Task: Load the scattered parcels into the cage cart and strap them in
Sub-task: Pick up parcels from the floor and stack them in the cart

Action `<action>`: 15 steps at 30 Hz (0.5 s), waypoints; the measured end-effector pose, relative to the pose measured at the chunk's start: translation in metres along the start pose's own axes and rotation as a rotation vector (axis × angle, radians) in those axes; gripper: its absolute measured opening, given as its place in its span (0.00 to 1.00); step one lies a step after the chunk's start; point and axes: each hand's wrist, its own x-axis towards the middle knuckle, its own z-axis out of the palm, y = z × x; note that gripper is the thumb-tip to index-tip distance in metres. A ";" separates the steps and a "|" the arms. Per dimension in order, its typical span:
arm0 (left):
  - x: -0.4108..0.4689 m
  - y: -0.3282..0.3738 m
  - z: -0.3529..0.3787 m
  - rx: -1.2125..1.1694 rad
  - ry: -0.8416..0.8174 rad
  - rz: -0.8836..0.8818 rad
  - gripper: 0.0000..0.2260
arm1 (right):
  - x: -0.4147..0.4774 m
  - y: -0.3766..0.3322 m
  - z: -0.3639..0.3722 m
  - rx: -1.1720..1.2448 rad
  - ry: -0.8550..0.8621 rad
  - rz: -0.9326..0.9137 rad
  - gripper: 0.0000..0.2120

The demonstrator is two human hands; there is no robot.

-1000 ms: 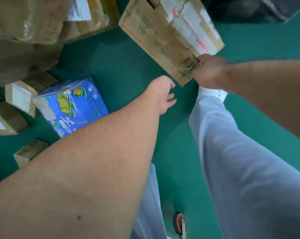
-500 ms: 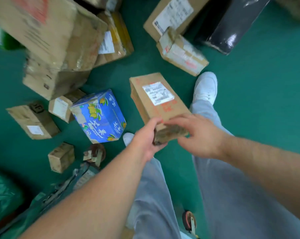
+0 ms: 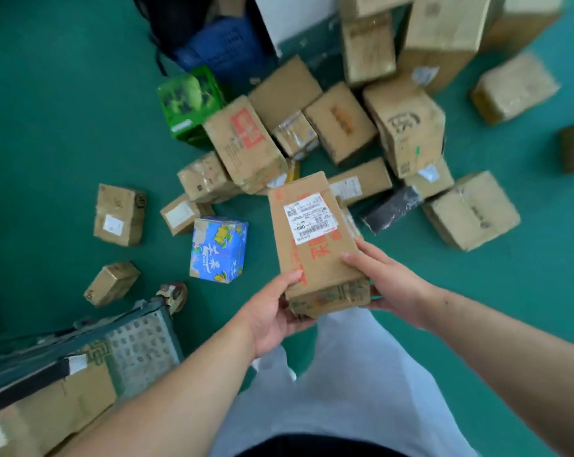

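Note:
I hold a long brown cardboard parcel with a white shipping label and red print, lifted above the green floor. My left hand grips its near left corner. My right hand grips its near right side, thumb on top. The cage cart stands at the lower left, with a caster wheel at its corner and a brown box inside under a black strap. Several scattered parcels lie in a heap on the floor ahead.
A blue fruit-print box sits on the floor left of the held parcel. A green box and a blue crate lie farther back. Small brown boxes dot the left floor. My legs in light trousers are below.
The parcel, first gripped at one corner by my right hand alone, is now held by both hands and lifted toward me. My view has risen, showing the whole heap and the cart.

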 end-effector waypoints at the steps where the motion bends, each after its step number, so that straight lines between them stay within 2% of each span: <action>1: -0.023 0.000 -0.003 -0.004 -0.004 0.025 0.23 | -0.019 -0.011 0.011 -0.029 -0.006 -0.021 0.17; 4: -0.062 -0.001 -0.020 -0.017 0.027 0.064 0.17 | -0.051 -0.031 0.046 -0.151 -0.015 -0.094 0.26; 9: -0.112 -0.029 -0.084 -0.077 0.147 0.165 0.14 | -0.075 -0.042 0.138 -0.472 0.038 -0.171 0.38; 13: -0.141 -0.089 -0.165 -0.221 0.265 0.237 0.13 | -0.086 -0.027 0.240 -0.761 0.029 -0.205 0.32; 15: -0.158 -0.124 -0.196 -0.298 0.276 0.252 0.12 | -0.092 -0.010 0.286 -0.894 0.012 -0.248 0.32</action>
